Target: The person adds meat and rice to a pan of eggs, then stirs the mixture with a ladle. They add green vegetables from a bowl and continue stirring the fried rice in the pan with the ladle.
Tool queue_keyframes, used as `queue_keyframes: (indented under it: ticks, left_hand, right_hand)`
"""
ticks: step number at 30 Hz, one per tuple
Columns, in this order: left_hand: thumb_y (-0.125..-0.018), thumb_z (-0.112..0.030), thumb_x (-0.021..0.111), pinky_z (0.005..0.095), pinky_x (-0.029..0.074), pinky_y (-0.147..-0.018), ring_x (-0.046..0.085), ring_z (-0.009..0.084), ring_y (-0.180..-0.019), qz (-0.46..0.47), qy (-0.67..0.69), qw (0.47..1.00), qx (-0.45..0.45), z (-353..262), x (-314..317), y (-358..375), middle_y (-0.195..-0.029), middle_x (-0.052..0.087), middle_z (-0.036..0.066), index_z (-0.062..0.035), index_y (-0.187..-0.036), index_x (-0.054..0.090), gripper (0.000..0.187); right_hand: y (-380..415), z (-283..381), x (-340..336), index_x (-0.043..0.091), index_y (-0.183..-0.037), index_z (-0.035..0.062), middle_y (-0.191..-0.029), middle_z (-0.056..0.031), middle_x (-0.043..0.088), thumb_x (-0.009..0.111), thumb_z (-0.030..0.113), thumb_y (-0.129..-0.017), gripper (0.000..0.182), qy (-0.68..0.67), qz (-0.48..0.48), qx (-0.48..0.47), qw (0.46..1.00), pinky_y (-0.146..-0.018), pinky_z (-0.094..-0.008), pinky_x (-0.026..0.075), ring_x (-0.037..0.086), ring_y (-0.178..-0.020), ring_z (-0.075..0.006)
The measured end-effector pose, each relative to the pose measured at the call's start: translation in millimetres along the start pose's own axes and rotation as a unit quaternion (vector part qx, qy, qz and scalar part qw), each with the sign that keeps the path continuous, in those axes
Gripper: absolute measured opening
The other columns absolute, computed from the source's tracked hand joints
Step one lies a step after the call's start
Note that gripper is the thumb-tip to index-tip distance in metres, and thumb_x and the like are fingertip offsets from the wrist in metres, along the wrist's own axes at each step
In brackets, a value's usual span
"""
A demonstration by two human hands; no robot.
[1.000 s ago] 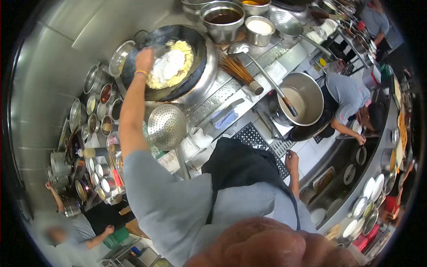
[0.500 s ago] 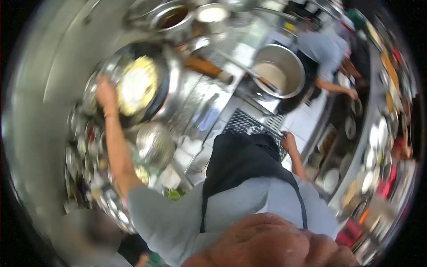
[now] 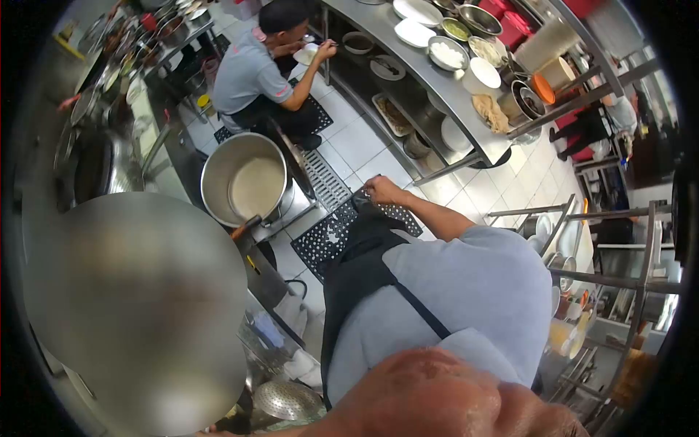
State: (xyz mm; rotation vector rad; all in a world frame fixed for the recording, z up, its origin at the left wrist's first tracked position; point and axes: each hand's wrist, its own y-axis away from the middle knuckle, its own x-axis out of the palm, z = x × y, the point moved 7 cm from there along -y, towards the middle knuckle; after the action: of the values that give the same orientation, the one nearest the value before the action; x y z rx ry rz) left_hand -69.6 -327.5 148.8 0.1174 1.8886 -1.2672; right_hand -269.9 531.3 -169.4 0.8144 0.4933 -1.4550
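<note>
My right hand (image 3: pixel 382 191) is beside the dark apron (image 3: pixel 364 251), above the perforated black floor mat (image 3: pixel 320 237). Its fingers are curled closed; whatever they may hold is hidden. Only a strip of my left forearm (image 3: pixel 273 433) shows along the bottom edge, and the left hand itself cannot be seen. Close to that arm lies a perforated metal strainer (image 3: pixel 287 400). A large metal pot (image 3: pixel 211 171), with pale residue in its bottom, stands ahead on the left. A wooden-handled utensil (image 3: pixel 246 227) rests at its near rim.
A large round blur (image 3: pixel 138 313) hides much of the left side. Ahead, a co-worker (image 3: pixel 251 80) crouches with a bowl (image 3: pixel 306 54). A steel table (image 3: pixel 408 69) with dishes runs along the right, and a metal rack (image 3: pixel 604 280) stands nearer. Another person (image 3: pixel 619 120) is far right.
My view has swung to the right. My left hand was at a wok holding pale and yellow food and is now out of sight. My right hand stays low by the apron.
</note>
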Motion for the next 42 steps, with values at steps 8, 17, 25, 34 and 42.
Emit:
queue_keyframes:
  ticks: [8, 17, 25, 34, 42]
  left_hand:
    - [-0.087, -0.020, 0.065, 0.0383, 0.051, -0.053, 0.062, 0.0274, -0.059, 0.115, 0.235, 0.965, -0.023, -121.2, -42.6, 111.7, -0.071, 0.061, 0.007, -0.0028, -0.101, 0.067, 0.022]
    - [-0.083, -0.027, 0.074, 0.0190, 0.027, -0.034, 0.038, 0.0048, -0.038, 0.234, 0.488, 0.598, -0.591, -287.1, -17.6, 158.3, -0.059, 0.047, -0.008, -0.0171, -0.075, 0.054, 0.024]
    - [-0.082, -0.018, 0.069, 0.0191, 0.029, -0.040, 0.036, 0.0039, -0.047, 0.154, 0.530, 0.613, -0.566, -260.0, -42.1, 173.2, -0.064, 0.042, -0.007, -0.0136, -0.075, 0.049, 0.022]
    - [-0.083, -0.018, 0.067, 0.0238, 0.037, -0.052, 0.046, 0.0083, -0.059, 0.093, 0.445, 0.646, -0.613, -187.3, -90.0, 191.5, -0.074, 0.050, -0.002, -0.0092, -0.078, 0.056, 0.015]
    - [-0.080, -0.003, 0.064, 0.0344, 0.054, -0.081, 0.060, 0.0185, -0.089, -0.020, 0.563, 0.602, -0.565, -145.1, -132.8, 237.3, -0.094, 0.061, 0.007, -0.0019, -0.109, 0.063, 0.029]
  right_hand:
    - [-75.6, -141.0, -228.8, 0.058, -0.110, 0.0002, -0.083, -0.0093, 0.064, 0.058, 0.018, -0.098, 0.022, -0.577, -0.294, 0.138, 0.750, -0.058, -0.0367, 0.057, 0.064, -0.066, -0.0212]
    - [-149.3, -267.8, -380.8, 0.045, -0.140, 0.0011, -0.137, -0.0258, 0.051, 0.040, -0.002, -0.089, 0.052, -0.788, -0.402, 0.166, 0.435, -0.099, -0.0629, 0.053, 0.055, -0.120, -0.0481]
    - [-123.5, -256.8, -348.5, 0.051, -0.136, 0.0056, -0.133, -0.0206, 0.058, 0.040, -0.008, -0.088, 0.051, -0.765, -0.383, 0.193, 0.480, -0.089, -0.0586, 0.058, 0.059, -0.116, -0.0406]
    - [-79.0, -66.0, -214.3, 0.050, -0.129, -0.0039, -0.116, -0.0189, 0.065, 0.046, -0.001, -0.081, 0.049, -0.704, -0.108, 0.191, 0.676, -0.069, -0.0380, 0.063, 0.069, -0.090, -0.0296]
    - [-114.4, 294.7, -66.2, 0.045, -0.126, -0.0131, -0.094, -0.0220, 0.066, 0.052, -0.005, -0.082, 0.045, -0.449, 0.225, 0.039, 0.864, -0.041, -0.0354, 0.051, 0.064, -0.058, -0.0286]
